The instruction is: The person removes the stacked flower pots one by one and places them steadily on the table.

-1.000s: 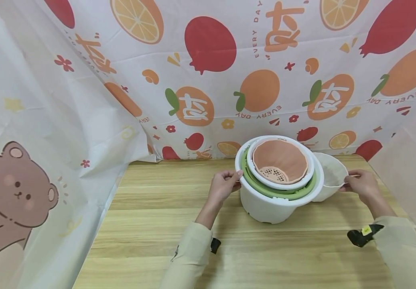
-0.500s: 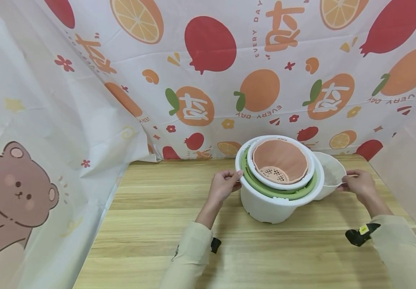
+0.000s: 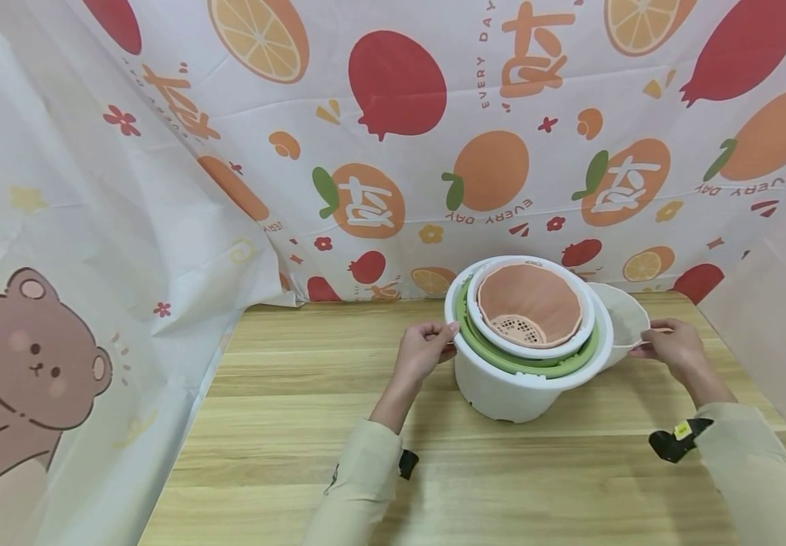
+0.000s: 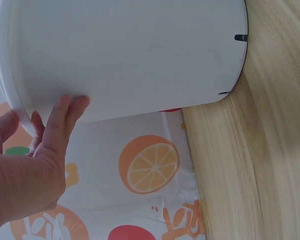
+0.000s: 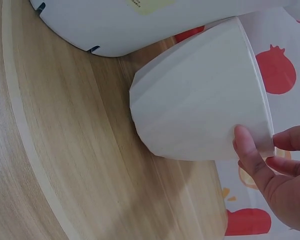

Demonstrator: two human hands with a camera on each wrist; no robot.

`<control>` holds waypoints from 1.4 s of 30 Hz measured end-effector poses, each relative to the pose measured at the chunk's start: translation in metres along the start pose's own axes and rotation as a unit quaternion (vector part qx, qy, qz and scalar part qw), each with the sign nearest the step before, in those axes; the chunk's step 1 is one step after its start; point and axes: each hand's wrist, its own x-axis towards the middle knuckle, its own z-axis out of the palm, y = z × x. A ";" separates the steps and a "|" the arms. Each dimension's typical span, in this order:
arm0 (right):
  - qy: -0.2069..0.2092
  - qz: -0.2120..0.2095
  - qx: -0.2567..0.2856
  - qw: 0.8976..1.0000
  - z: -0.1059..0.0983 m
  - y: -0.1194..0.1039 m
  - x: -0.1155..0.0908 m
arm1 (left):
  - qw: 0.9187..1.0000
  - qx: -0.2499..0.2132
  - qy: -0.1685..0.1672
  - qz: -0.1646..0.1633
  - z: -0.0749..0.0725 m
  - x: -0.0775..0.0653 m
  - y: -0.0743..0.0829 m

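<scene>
One large white pot (image 3: 502,393) and one smaller white pot (image 5: 202,97) sit between left hand (image 3: 423,353) and right hand (image 3: 675,349), each pinching the nearer rim; mouths face upward, axes roughly vertical.

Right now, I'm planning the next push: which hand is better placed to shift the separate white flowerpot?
Likely the right hand: it pinches the separate white flowerpot by the rim. The left hand grips the larger white flowerpot's left rim.

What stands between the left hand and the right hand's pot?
The large white pot, with a green pot and a peach pot nested inside. The left hand grips that outer pot. It shows in the head view.
</scene>
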 end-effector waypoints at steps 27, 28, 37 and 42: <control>-0.024 -0.038 -0.009 0.999 0.008 -0.014 0.008 | 1.000 -0.007 0.014 0.009 0.001 0.004 -0.007; -0.025 -0.036 -0.011 0.999 0.008 -0.015 0.007 | 1.000 -0.007 0.013 0.009 0.001 0.004 -0.007; -0.042 -0.046 0.002 0.998 0.008 -0.018 0.010 | 1.000 0.003 0.011 0.004 0.004 -0.015 0.016; -0.049 -0.045 0.001 0.998 0.006 -0.020 0.009 | 1.000 0.005 0.011 -0.001 0.004 -0.018 0.020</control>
